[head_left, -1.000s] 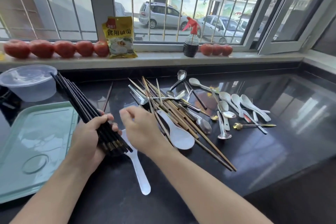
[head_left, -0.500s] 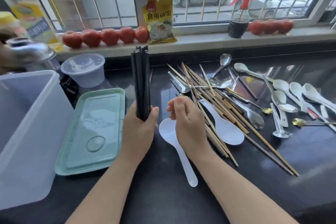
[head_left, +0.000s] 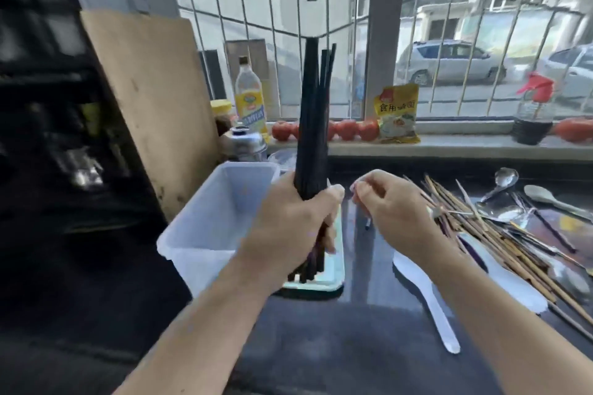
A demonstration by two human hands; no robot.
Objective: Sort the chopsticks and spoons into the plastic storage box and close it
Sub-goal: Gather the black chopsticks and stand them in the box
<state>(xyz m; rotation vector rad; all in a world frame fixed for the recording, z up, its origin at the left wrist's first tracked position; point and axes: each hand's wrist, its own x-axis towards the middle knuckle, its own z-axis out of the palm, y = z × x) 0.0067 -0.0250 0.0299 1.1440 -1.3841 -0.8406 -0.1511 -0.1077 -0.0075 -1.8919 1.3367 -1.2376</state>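
Raised upright, black chopsticks (head_left: 313,125) hide the left hand (head_left: 290,228) grip's lower ends.

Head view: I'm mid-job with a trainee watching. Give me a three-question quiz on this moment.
1. True or false: the left hand grips the black chopsticks upright.
2. Where does the plastic storage box stand relative to that hand? A) to its left B) to its right C) on the windowsill
3. Fill in: the wooden chopsticks lie on the counter to the ____ of the right hand.

Key: 1 true; 2 A; 3 right.
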